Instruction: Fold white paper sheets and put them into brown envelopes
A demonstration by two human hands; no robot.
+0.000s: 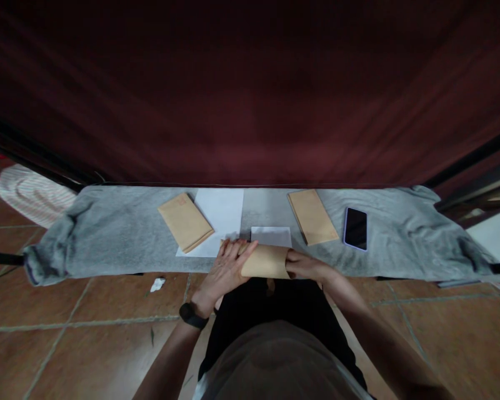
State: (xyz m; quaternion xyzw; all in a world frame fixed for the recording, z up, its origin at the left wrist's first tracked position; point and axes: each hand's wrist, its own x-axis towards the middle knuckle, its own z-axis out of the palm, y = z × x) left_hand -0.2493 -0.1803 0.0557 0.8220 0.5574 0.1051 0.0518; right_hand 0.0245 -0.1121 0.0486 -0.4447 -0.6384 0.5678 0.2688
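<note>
A brown paper envelope lies crosswise at the near edge of the cloth-covered surface, its right end bulging open. Across its left end rests my left hand, thumb and fingers on the top face, gripping it. My right hand reaches into the open right end, so its fingertips are hidden inside; whether they hold anything does not show. Just behind the envelope is a small white folded paper or card, partly covered by it.
A grey cloth covers the narrow surface. Brown envelopes lie at left, partly over a white sheet. More brown envelopes and a phone lie at right. A dark red curtain hangs behind.
</note>
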